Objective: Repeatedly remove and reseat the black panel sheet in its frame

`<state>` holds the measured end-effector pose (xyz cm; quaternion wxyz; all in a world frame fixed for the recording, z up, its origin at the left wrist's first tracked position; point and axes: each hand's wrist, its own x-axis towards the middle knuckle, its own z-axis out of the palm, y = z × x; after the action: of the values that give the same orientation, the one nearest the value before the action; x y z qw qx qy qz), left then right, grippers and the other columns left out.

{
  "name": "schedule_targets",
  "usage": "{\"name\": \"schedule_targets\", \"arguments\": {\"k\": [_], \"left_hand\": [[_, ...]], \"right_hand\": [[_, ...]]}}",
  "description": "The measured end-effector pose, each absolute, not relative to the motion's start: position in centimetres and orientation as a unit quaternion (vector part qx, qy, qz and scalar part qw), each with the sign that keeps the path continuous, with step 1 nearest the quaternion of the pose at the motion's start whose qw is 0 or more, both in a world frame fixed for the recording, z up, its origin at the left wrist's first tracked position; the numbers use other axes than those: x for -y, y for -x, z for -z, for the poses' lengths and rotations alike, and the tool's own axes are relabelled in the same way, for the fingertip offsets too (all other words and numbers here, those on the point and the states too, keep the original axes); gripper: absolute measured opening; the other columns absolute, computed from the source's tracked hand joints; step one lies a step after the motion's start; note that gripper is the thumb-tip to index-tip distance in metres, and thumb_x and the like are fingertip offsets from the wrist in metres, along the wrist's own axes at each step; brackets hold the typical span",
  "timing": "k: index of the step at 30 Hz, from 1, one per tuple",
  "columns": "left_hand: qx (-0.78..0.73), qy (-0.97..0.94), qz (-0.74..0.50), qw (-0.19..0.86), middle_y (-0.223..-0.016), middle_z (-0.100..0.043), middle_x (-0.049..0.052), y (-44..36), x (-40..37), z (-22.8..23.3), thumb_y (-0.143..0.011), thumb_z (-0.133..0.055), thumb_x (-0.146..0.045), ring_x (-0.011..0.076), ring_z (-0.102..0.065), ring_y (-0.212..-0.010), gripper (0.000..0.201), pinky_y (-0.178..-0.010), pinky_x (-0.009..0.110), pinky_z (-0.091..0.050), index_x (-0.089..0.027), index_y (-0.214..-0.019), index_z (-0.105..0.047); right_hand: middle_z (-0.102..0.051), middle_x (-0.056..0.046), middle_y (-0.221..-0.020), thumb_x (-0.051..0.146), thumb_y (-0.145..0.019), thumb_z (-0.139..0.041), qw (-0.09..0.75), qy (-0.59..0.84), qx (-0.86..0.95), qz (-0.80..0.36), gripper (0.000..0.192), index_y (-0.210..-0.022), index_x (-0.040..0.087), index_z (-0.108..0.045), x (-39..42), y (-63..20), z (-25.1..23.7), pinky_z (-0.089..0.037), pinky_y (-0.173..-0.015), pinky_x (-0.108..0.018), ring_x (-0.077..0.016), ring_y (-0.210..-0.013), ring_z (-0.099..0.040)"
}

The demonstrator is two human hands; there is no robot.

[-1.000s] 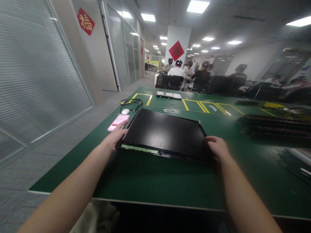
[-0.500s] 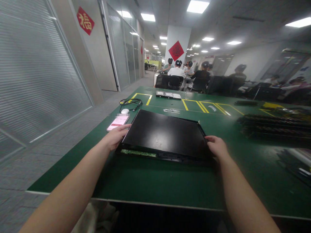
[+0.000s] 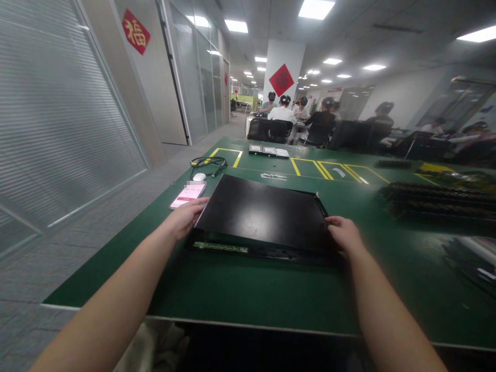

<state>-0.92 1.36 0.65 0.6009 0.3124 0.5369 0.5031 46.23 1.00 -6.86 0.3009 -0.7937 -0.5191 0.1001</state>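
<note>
A black, glossy display panel lies tilted over a dark frame on the green table. Along the frame's near side a narrow green circuit board is exposed. My left hand grips the panel's left edge, its fingers partly hidden beneath or behind the edge. On the opposite side my right hand pinches the right edge, thumb and fingers closed on it. A phone with a lit pink screen lies just beyond my left hand, and a white mouse-like object sits behind it.
A coiled black cable rests at the far left of the green table. Several drives lie at the back, small metal tools nearer. Stacked dark parts occupy the right. People sit at tables beyond.
The panel's near edge has shifted slightly away from me, so a bit more of the frame beneath shows. Both hands keep their hold on its sides.
</note>
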Motion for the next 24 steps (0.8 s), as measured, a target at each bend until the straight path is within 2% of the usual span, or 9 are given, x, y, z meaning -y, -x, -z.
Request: {"name": "schedule_targets", "arguments": {"k": [6,11,15,19,22,24], "left_hand": [[-0.536,-0.325,-0.513,0.587,-0.077,-0.08,0.006,1.04,-1.47,-0.44,-0.086,-0.059,0.001,0.0136,-0.072,-0.056,0.029,-0.052,0.017,-0.057,-0.014,-0.103,-0.077],[-0.541,-0.336,-0.503,0.585,-0.075,-0.08,0.005,1.1,-1.24,-0.71,-0.083,-0.067,-0.004,0.0147,-0.071,-0.053,0.027,-0.052,0.02,-0.058,-0.014,-0.104,-0.079],[-0.534,-0.354,-0.498,0.584,-0.089,-0.083,0.008,1.48,-1.44,-0.37,-0.078,-0.075,-0.01,0.0198,-0.077,-0.068,0.029,-0.058,0.024,-0.06,-0.017,-0.106,-0.081],[-0.521,-0.359,-0.526,0.569,-0.096,-0.083,0.01,1.42,-1.35,-0.15,-0.072,-0.084,-0.016,0.0219,-0.078,-0.083,0.027,-0.067,0.024,-0.061,-0.016,-0.098,-0.081],[-0.487,-0.38,-0.553,0.559,-0.102,-0.083,0.012,1.12,-0.93,-0.44,-0.06,-0.091,-0.012,0.024,-0.077,-0.098,0.039,-0.079,0.024,-0.061,-0.015,-0.098,-0.081],[-0.464,-0.394,-0.555,0.567,-0.106,-0.082,0.013,0.99,-0.63,-0.71,-0.056,-0.093,-0.013,0.0263,-0.076,-0.103,0.048,-0.082,0.026,-0.061,-0.014,-0.102,-0.081]], "right_hand": [[-0.073,-0.011,-0.107,0.019,-0.076,-0.06,0.301,0.792,0.524,-0.087,0.036,-0.105,0.021,-0.082,-1.06,-46.31,7.11,-0.052,-0.088,-0.035,-0.0234,-0.095,-0.068],[-0.072,-0.01,-0.106,0.02,-0.076,-0.062,0.301,0.791,0.526,-0.08,0.034,-0.103,0.022,-0.082,-1.11,-46.43,7.31,-0.052,-0.087,-0.035,-0.0228,-0.092,-0.067],[-0.072,-0.01,-0.106,0.019,-0.076,-0.062,0.304,0.789,0.529,-0.079,0.033,-0.102,0.022,-0.082,-1.12,-46.5,7.42,-0.053,-0.085,-0.034,-0.0228,-0.092,-0.067],[-0.071,-0.009,-0.104,0.019,-0.076,-0.062,0.305,0.789,0.528,-0.077,0.033,-0.102,0.022,-0.082,-1.09,-46.46,7.35,-0.053,-0.087,-0.034,-0.0221,-0.092,-0.068],[-0.071,-0.01,-0.104,0.019,-0.076,-0.062,0.312,0.787,0.526,-0.085,0.034,-0.104,0.021,-0.081,-1.05,-46.37,7.21,-0.052,-0.088,-0.033,-0.0212,-0.091,-0.068],[-0.072,-0.01,-0.105,0.019,-0.076,-0.062,0.32,0.786,0.52,-0.092,0.037,-0.108,0.02,-0.08,-1.07,-46.37,7.16,-0.052,-0.087,-0.033,-0.0209,-0.091,-0.068]]}}
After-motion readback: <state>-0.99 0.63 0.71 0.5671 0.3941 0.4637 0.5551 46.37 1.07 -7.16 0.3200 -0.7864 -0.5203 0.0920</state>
